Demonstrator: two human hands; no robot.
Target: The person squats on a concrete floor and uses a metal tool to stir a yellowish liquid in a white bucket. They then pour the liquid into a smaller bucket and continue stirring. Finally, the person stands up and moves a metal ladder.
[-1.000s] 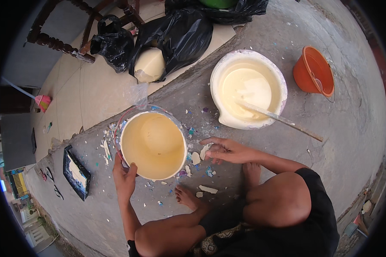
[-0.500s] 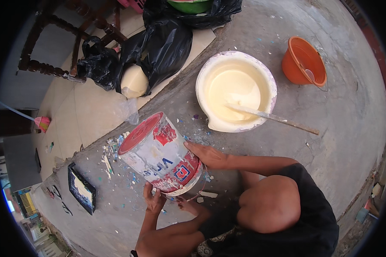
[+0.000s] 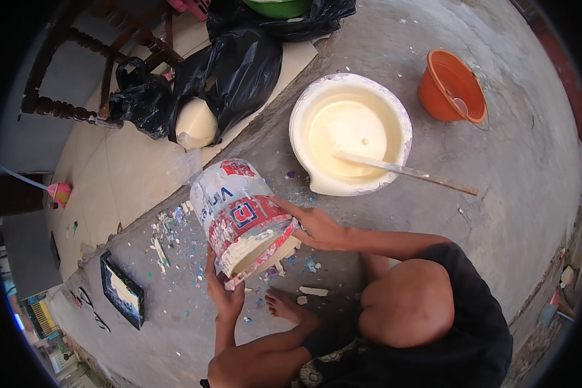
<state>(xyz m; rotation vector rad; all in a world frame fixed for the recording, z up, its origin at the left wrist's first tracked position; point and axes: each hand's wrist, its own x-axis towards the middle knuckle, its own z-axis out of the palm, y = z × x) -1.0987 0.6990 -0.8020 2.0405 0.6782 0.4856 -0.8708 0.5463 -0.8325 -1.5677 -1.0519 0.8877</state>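
Between my two hands is a white and red paint bucket, tilted so its open rim faces toward me and its bottom points away. My left hand grips the rim at its lower left. On the right side, my right hand holds the bucket near its rim. Peeling paint coats the bucket's outside. Beyond my right hand stands a wide white basin of cream paint, with a wooden stick resting in it and over its edge.
An orange pail stands at the far right. A black paint tray lies at left. Paint flakes litter the concrete around the bucket. Black plastic bags and a dark wooden chair occupy the raised tiled step.
My hands have tipped the bucket, bringing its open rim up toward me; its red bottom is now out of sight. The whole view has shifted slightly.
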